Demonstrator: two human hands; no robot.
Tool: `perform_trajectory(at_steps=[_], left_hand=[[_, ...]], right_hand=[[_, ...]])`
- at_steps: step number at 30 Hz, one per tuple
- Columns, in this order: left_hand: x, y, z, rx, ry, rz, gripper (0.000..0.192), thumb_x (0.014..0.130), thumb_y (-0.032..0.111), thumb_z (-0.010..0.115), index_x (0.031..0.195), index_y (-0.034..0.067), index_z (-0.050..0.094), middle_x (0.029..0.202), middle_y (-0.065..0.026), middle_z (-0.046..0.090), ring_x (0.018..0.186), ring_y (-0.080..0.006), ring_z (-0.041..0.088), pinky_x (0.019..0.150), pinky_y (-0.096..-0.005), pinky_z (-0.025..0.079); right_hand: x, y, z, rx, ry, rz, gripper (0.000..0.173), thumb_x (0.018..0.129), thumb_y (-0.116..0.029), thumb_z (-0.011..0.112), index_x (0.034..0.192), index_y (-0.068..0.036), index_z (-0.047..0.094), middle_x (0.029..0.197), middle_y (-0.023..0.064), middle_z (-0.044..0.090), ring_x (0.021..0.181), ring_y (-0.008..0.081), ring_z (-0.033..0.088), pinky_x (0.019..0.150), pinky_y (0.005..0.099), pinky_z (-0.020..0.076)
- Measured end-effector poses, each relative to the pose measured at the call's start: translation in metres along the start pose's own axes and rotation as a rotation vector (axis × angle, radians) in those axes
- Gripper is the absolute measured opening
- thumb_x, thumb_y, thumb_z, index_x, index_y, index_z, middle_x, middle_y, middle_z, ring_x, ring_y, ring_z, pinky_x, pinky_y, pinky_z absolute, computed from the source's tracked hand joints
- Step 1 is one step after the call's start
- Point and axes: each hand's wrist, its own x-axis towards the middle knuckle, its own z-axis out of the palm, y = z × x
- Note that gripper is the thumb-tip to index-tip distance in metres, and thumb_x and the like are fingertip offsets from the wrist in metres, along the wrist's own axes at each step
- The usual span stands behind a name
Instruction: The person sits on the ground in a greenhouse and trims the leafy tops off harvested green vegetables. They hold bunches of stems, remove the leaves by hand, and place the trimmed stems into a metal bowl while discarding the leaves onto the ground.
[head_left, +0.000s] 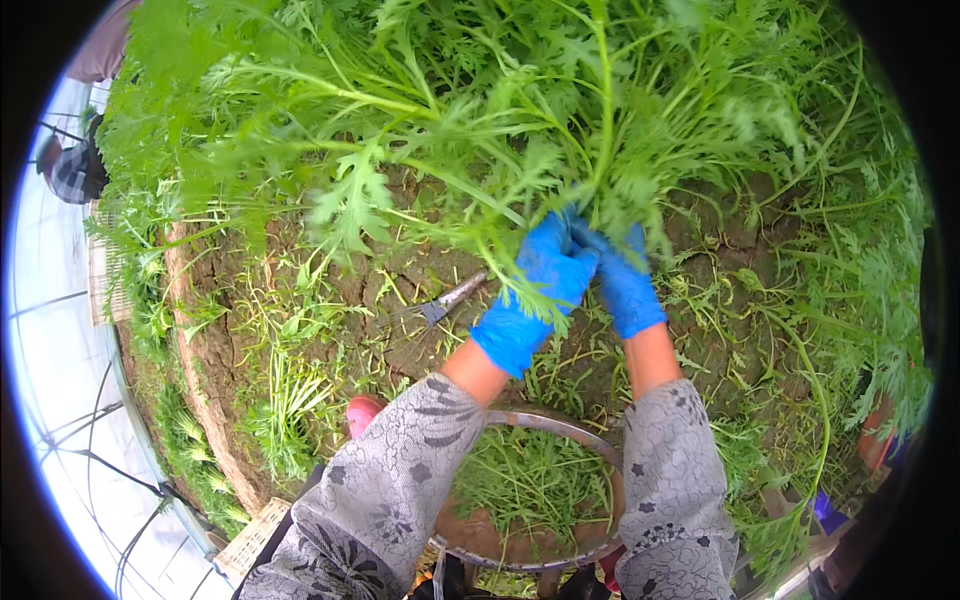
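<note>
My left hand (553, 262), in a blue glove, is closed around the lower stems of a bunch of feathery leafy greens (606, 112). Right against it, my right hand (624, 274), also gloved in blue, grips the same bunch low down; leaves cover part of its fingers. The stems spread upward and away from both hands. On the soil just left of my left hand lies a hand tool with a worn handle (463, 291); its far end is hard to make out among the cuttings. Below my forearms stands a round basin (517, 551) holding loose green leaves (540, 480).
Standing greens (480, 45) fill the far side and the right. A laid bundle of cut greens (289, 405) rests on the littered soil (397, 345) at left. Pale plastic crates (251, 536) stand near the film wall (52, 360). Another person (71, 169) is at far left.
</note>
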Motion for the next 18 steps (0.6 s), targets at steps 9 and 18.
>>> perform_trajectory(at_steps=[9,18], left_hand=[[-0.111,-0.014,-0.049,-0.390,0.379,-0.308,0.048,0.082,0.000,0.064,0.129,0.006,0.053,0.116,-0.0058,0.062,0.096,-0.0132,0.060,0.075,-0.0263,0.050],[-0.075,-0.022,-0.019,-0.339,0.143,-0.117,0.041,0.087,-0.004,0.061,0.126,0.004,0.056,0.116,-0.0052,0.064,0.105,-0.0156,0.060,0.094,-0.0300,0.046]], right_hand=[[-0.069,-0.068,-0.062,0.101,0.113,0.035,0.031,0.085,-0.010,0.068,0.113,0.003,0.066,0.109,0.0123,0.068,0.102,0.0183,0.064,0.088,0.0328,0.0513],[-0.055,0.010,0.007,-0.220,0.043,-0.084,0.053,0.083,-0.017,0.075,0.128,-0.001,0.051,0.124,0.0139,0.060,0.113,0.0240,0.057,0.097,0.0365,0.0454]])
